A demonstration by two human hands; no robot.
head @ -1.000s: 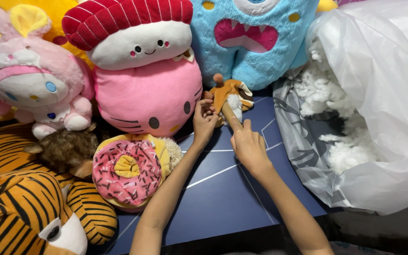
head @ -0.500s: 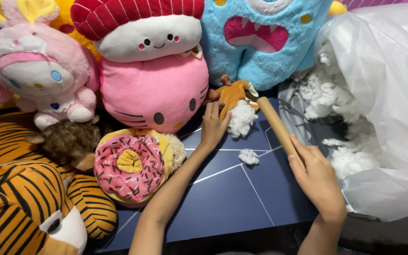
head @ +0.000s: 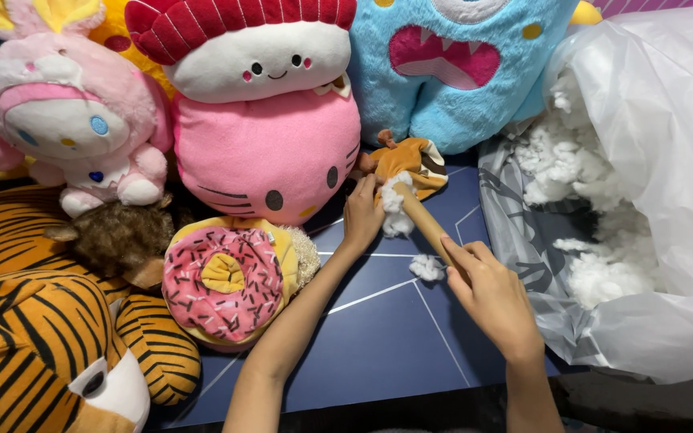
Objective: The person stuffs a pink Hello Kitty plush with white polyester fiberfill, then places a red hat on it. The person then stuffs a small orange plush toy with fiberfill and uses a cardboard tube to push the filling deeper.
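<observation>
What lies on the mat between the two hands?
In the head view, a wooden stick spans from right hand to left hand; a stuffing tuft lies on the mat below.

I saw both bare arms reach up from the bottom of the view. The left arm was long and nearly straight, leaning toward the right. The left hand was at the far end of it, with the back of the hand facing up and the fingers curled down in a pinch. The right arm came up from the lower right. The right hand was closer to the body, its fingers closed in a grip, and the first finger lay out straight.
</observation>
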